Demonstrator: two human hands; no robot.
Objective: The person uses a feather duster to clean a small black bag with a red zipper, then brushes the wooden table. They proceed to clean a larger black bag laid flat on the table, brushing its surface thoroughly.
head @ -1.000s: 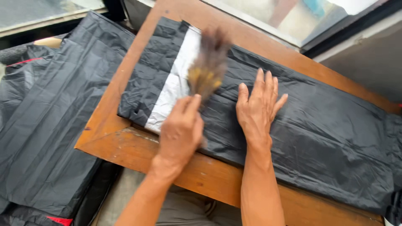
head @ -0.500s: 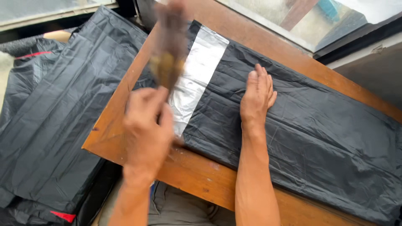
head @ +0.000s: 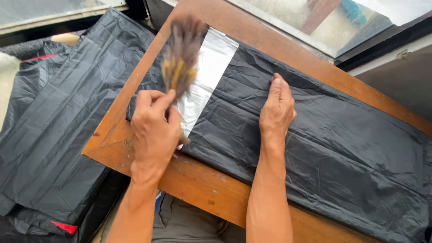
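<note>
My left hand (head: 155, 130) grips a bristly brush (head: 181, 58) with brown and yellowish fibres, blurred with motion, over the left end of a long black plastic sheet (head: 342, 153). A silvery white strip (head: 204, 83) runs across that sheet just right of the brush. My right hand (head: 277, 109) presses on the black plastic to the right of the strip, fingers together and curled at the far edge. The sheet lies along a wooden board (head: 202, 184).
A stack of black plastic bags (head: 58, 130) with a small red tab lies lower to the left of the board. A glass pane and dark frame (head: 369, 27) run along the far side. My lap shows under the board's near edge.
The brush has swung from the middle of the sheet to its left end, uncovering the silvery strip. My right hand has gone from fingers spread flat to fingers drawn together.
</note>
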